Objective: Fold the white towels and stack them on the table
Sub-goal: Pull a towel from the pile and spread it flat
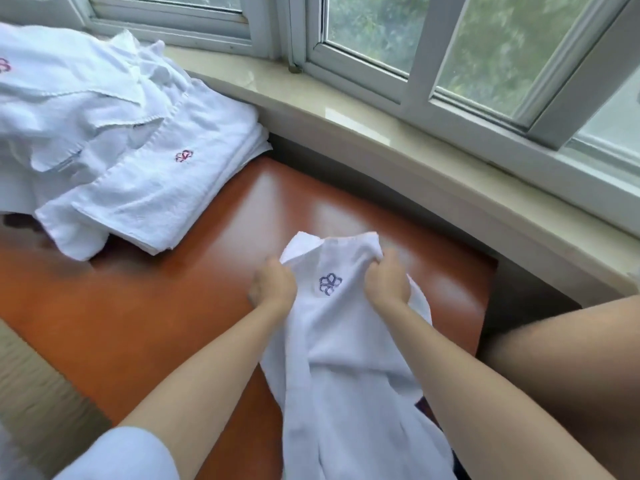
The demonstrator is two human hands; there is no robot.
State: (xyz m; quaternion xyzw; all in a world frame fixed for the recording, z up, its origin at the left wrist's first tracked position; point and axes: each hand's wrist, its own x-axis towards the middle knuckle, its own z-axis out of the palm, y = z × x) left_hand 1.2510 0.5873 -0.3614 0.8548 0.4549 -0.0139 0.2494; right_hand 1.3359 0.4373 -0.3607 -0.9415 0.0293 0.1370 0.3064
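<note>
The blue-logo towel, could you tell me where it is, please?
In the head view the blue-logo towel is low and centre, gripped by the left hand and right hand over the table.

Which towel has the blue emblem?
The towel gripped by both the left hand and right hand; the folded towel on the pile at left has a red emblem.

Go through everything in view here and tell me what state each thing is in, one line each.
Held towel: unfolded, gripped near its top edge, hanging toward the person, blue emblem showing.
Left hand: curled round the towel's left side.
Right hand: curled round the towel's right side.
Towel stack: folded, on the table's far left, red emblem up.
Loose towels: crumpled, unfolded, partly over the stack.
Table: bare where the held towel hangs.
Windows: look shut.
</note>
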